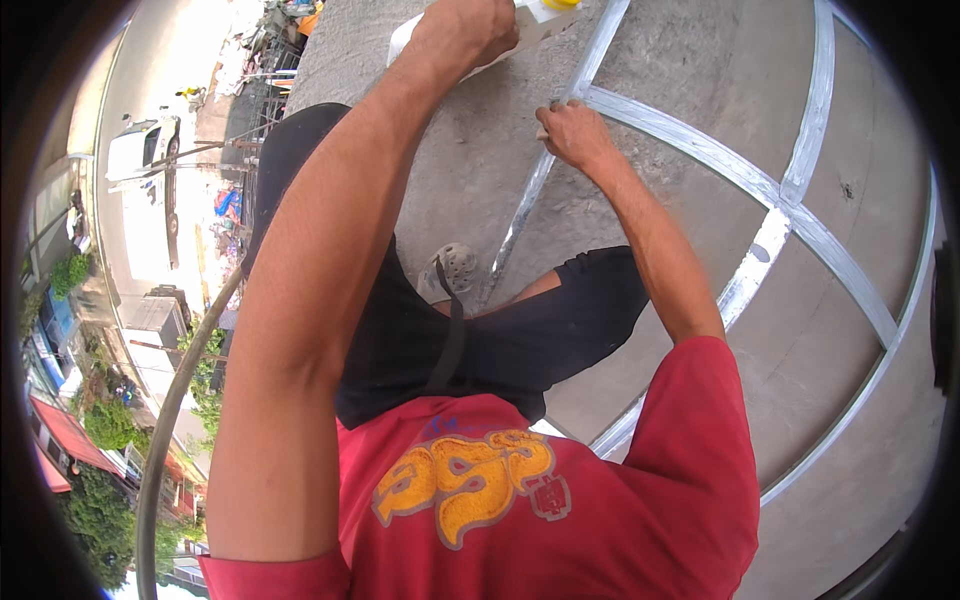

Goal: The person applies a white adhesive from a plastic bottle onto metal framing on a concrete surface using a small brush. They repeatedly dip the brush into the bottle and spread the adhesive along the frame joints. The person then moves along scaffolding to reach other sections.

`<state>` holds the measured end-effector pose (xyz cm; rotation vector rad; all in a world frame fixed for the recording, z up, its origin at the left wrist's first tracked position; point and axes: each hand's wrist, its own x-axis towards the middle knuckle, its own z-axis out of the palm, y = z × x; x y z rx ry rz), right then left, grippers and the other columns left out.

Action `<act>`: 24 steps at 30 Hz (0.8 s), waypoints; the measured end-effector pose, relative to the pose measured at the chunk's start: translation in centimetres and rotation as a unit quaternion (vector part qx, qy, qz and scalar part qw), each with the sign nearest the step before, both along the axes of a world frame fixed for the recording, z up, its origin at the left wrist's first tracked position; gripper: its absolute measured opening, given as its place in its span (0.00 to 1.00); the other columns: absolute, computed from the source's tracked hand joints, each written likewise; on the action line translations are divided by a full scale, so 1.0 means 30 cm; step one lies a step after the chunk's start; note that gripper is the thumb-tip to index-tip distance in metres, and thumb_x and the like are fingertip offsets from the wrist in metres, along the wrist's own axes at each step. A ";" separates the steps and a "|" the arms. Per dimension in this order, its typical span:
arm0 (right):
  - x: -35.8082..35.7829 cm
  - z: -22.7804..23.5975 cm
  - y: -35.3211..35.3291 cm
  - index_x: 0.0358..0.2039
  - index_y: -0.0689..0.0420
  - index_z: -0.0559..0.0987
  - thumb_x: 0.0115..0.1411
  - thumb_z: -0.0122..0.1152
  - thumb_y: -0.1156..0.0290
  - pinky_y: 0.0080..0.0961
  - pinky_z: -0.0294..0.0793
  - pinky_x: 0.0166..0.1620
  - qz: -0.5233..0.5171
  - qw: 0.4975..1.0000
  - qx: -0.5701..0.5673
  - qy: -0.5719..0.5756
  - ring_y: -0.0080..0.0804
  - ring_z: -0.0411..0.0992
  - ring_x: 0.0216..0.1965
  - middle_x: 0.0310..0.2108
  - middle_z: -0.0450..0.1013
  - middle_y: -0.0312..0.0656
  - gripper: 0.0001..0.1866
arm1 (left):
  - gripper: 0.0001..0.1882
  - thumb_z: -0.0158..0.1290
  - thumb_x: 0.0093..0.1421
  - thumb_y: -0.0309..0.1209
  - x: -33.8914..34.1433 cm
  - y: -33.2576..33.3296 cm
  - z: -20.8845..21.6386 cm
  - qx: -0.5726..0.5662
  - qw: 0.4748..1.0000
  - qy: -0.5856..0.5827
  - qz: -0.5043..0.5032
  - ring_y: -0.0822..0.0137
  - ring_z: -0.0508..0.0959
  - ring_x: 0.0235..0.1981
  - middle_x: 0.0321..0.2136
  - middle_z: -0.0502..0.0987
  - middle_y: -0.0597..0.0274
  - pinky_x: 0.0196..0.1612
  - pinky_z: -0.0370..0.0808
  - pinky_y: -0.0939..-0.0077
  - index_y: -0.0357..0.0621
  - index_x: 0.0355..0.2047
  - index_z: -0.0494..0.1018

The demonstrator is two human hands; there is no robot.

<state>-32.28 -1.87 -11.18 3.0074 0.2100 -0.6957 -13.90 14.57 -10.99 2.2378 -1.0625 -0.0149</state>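
Observation:
My left hand (470,32) is at the top of the view, its fingers curled around a white plastic jug (545,24) with a yellow cap. Part of the jug is hidden behind the hand and forearm. My right hand (578,132) is closed at a joint of the metal frame (690,140), which is streaked with silver paint. A short pale handle end (542,133) sticks out from its fingers; the tool's working end is hidden. One thin bar (520,215) runs from that hand toward my legs, painted unevenly.
A grey clog (457,265) is on my foot beside the thin bar. Rough grey concrete (350,50) lies under the frame. On the left a curved pipe (165,430) marks the edge; far below are a street, a white vehicle (145,150) and trees.

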 end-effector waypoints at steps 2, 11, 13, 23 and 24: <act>-0.009 0.045 0.069 0.33 0.58 0.80 0.52 0.62 0.66 0.43 0.77 0.39 -0.069 0.988 0.083 0.112 0.53 0.76 0.34 0.27 0.77 0.52 0.10 | 0.15 0.47 0.56 0.33 0.019 0.008 -0.001 0.013 1.000 0.025 0.013 0.43 0.79 0.22 0.21 0.77 0.41 0.26 0.75 0.49 0.29 0.32 0.72; 0.127 -0.025 0.009 0.34 0.59 0.81 0.56 0.55 0.63 0.47 0.77 0.39 -0.138 0.990 0.022 -0.002 0.57 0.77 0.32 0.27 0.78 0.56 0.13 | 0.13 0.45 0.57 0.31 0.022 -0.023 -0.006 -0.018 0.998 0.051 0.016 0.45 0.79 0.21 0.19 0.77 0.43 0.24 0.75 0.52 0.32 0.30 0.73; 0.060 -0.044 0.110 0.36 0.59 0.81 0.54 0.56 0.62 0.47 0.76 0.42 -0.149 0.983 0.054 0.088 0.58 0.77 0.34 0.29 0.78 0.58 0.16 | 0.12 0.45 0.57 0.31 0.017 -0.017 -0.016 -0.014 0.999 0.016 0.026 0.46 0.79 0.21 0.18 0.76 0.44 0.24 0.75 0.53 0.34 0.28 0.73; 0.228 -0.071 0.079 0.38 0.57 0.80 0.57 0.59 0.60 0.43 0.77 0.41 -0.140 0.987 -0.073 0.037 0.52 0.77 0.40 0.36 0.78 0.54 0.15 | 0.12 0.45 0.56 0.30 -0.006 -0.025 -0.039 -0.041 0.996 -0.069 0.049 0.48 0.78 0.19 0.17 0.75 0.45 0.23 0.74 0.53 0.33 0.29 0.74; 0.228 -0.073 0.066 0.37 0.56 0.81 0.57 0.58 0.63 0.43 0.78 0.40 -0.081 0.995 -0.064 -0.016 0.50 0.78 0.39 0.34 0.79 0.52 0.12 | 0.12 0.45 0.56 0.30 0.001 -0.026 -0.038 -0.036 0.997 -0.049 0.044 0.47 0.78 0.19 0.17 0.76 0.44 0.24 0.74 0.52 0.33 0.29 0.74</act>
